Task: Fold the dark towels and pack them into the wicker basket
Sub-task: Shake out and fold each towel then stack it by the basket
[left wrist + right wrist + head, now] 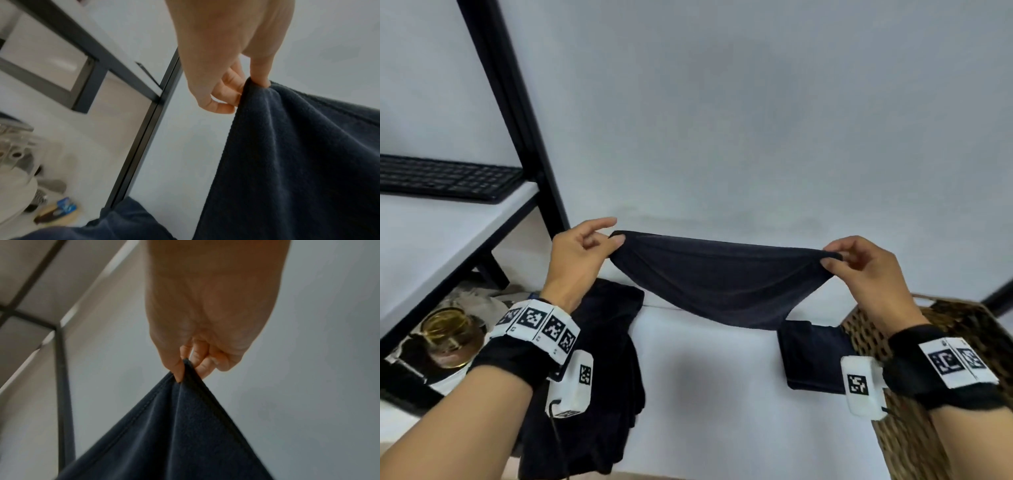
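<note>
A dark navy towel (719, 284) hangs stretched in the air above the white table (705, 383), sagging in the middle. My left hand (599, 241) pinches its left corner and my right hand (839, 257) pinches its right corner. The left wrist view shows the towel (298, 154) held between thumb and fingers (260, 76). In the right wrist view the towel's corner (185, 426) is pinched the same way. A pile of unfolded dark towels (602, 377) lies at the left. A folded dark towel (811, 356) lies beside the wicker basket (928, 428) at the right.
A black metal shelf frame (517, 113) stands at the left with a keyboard (445, 178) on its white shelf. Below the shelf sit a gold-lidded jar (448, 329) and other clutter. A plain wall rises behind the table.
</note>
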Motion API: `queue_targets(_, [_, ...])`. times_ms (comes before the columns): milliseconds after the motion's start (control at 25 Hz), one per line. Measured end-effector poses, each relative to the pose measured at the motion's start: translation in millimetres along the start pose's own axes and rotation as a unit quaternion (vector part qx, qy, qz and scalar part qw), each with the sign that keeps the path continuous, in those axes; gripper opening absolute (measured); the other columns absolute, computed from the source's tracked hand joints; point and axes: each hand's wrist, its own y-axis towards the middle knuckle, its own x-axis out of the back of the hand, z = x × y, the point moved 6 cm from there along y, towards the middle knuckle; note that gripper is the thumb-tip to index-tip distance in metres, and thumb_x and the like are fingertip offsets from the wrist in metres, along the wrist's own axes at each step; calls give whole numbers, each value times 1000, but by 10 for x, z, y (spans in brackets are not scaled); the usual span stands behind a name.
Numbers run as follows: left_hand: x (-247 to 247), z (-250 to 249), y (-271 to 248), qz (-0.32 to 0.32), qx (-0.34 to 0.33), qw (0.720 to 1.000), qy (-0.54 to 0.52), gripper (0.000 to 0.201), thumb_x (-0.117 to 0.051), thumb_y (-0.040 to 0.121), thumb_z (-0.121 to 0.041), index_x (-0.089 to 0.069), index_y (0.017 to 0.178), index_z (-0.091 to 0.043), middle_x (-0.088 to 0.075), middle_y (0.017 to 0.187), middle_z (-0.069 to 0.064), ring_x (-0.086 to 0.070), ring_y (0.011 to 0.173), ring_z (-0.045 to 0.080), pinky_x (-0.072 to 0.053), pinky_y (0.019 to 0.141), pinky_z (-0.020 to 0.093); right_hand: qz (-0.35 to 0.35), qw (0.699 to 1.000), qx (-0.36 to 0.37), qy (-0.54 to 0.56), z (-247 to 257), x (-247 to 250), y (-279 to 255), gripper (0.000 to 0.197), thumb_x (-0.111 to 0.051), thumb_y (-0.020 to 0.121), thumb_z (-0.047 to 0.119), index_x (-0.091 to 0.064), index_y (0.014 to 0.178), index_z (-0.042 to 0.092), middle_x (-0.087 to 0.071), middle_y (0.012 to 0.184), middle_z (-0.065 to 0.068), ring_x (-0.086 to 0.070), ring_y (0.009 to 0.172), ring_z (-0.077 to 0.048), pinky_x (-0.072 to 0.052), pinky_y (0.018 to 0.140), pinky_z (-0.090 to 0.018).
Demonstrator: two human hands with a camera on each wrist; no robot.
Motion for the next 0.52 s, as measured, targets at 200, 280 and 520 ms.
queue_targets(200, [43, 20, -7, 13, 10, 993, 120, 4, -71, 85, -15, -71, 83, -19, -71, 83, 5, -64, 80, 16, -50, 82, 26, 23, 972, 45, -227, -7, 2, -15, 16, -61, 92, 18, -67, 106, 18, -68, 98, 2, -60, 89, -14, -41, 79, -23])
queue_targets(280, [-13, 160, 9, 18, 31, 986, 163, 4, -68, 87, -16, -67, 84, -18, -69, 86, 8, -63, 73, 18, -49, 70, 26, 57, 964, 19, -260, -169, -106, 34, 13, -59, 93, 20, -66, 103, 15, -67, 100, -1, -59, 90, -18, -38, 80, -25])
queue_targets(520, [-337, 363, 62, 47, 116, 992, 27, 14, -50, 98, -7, -52, 89, -17, -57, 86, 11, -73, 68, 25, -61, 62, 35, -5, 996, -91, -23, -562, -251, 228, 8, -55, 94, 14, -61, 96, 17, -66, 95, -2, -64, 95, -22, -52, 93, -48])
